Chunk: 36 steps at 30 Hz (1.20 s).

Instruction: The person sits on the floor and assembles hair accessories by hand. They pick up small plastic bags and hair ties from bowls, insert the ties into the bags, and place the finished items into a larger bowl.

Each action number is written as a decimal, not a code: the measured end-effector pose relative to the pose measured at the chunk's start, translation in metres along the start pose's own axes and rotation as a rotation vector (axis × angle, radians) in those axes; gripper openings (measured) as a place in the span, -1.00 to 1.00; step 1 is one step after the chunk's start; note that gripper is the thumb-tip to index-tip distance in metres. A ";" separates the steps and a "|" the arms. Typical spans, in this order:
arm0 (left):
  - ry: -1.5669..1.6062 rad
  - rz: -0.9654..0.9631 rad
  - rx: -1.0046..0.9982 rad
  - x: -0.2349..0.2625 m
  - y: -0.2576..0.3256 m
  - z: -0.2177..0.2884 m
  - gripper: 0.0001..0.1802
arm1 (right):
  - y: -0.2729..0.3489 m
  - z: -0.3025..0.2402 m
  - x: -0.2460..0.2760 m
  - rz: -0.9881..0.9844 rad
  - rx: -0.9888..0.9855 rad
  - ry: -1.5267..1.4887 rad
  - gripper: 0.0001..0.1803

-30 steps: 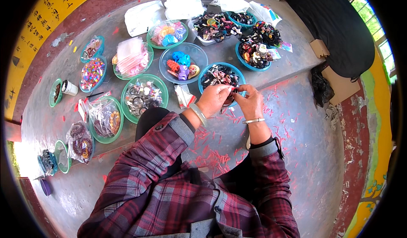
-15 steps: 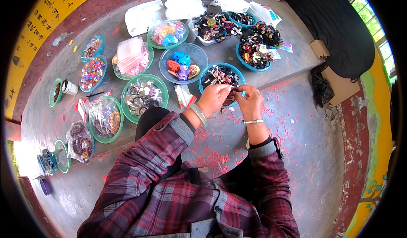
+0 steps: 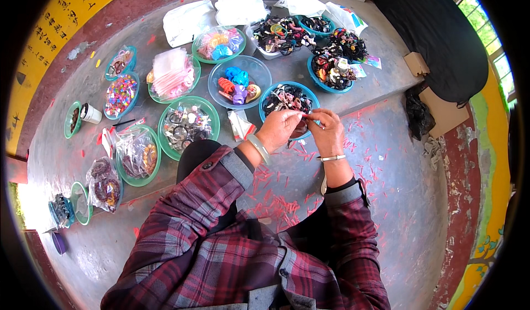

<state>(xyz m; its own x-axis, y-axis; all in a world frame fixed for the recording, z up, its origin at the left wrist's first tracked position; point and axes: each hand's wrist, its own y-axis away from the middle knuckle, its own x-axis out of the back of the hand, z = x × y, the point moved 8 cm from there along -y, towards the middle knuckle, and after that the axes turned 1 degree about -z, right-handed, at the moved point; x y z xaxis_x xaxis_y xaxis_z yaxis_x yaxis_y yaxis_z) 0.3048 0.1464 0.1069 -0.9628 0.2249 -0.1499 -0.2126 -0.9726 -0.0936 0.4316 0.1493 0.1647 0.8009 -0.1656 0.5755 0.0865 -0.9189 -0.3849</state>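
Observation:
My left hand (image 3: 277,129) and my right hand (image 3: 327,134) meet over the near edge of a blue bowl (image 3: 318,101). Both are closed in a pinch, fingertips almost touching. Between them is something small and dark reddish, too hidden by the fingers to name. The bowl holds a tangle of black and pink hair ties (image 3: 284,98). Left of my left hand lies a white and red packet (image 3: 239,124). Next to it stands a clear bluish bowl (image 3: 215,92) with blue, orange and purple pieces.
A green bowl (image 3: 211,144) of bagged accessories stands nearer on the left, beside another green bowl (image 3: 160,158). More hair ties fill a blue bowl (image 3: 316,79) behind my right hand. Red scraps (image 3: 281,210) litter the lower grey surface. A step edge runs right of the bowls.
Both hands stay over the bowl's near edge, still pinching. My right fingers have shifted slightly, and the dark strand that showed between the hands is now mostly hidden.

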 end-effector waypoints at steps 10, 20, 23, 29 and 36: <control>0.068 -0.072 0.163 -0.007 0.004 -0.009 -0.69 | 0.001 0.018 -0.013 -0.188 -0.070 0.009 -0.86; 0.140 -0.064 0.186 -0.008 0.006 0.000 -0.70 | 0.002 0.006 -0.009 -0.122 -0.047 -0.038 -0.85; 0.141 -0.046 0.190 -0.007 0.008 0.003 -0.69 | 0.002 0.001 -0.011 -0.151 -0.010 -0.024 -0.85; 0.013 0.006 0.149 -0.002 0.007 0.012 -0.68 | 0.003 -0.017 -0.017 -0.271 0.203 0.044 -0.80; -0.028 0.045 0.071 0.004 0.006 0.014 -0.69 | 0.006 -0.038 -0.020 -0.413 0.241 0.079 -0.73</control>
<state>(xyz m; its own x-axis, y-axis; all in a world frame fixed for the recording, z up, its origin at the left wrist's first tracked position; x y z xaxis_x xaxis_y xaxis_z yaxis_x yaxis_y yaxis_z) 0.2979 0.1409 0.1195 -0.9757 0.1804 -0.1244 -0.1796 -0.9836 -0.0177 0.3935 0.1340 0.1782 0.6241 0.1603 0.7647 0.5300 -0.8060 -0.2636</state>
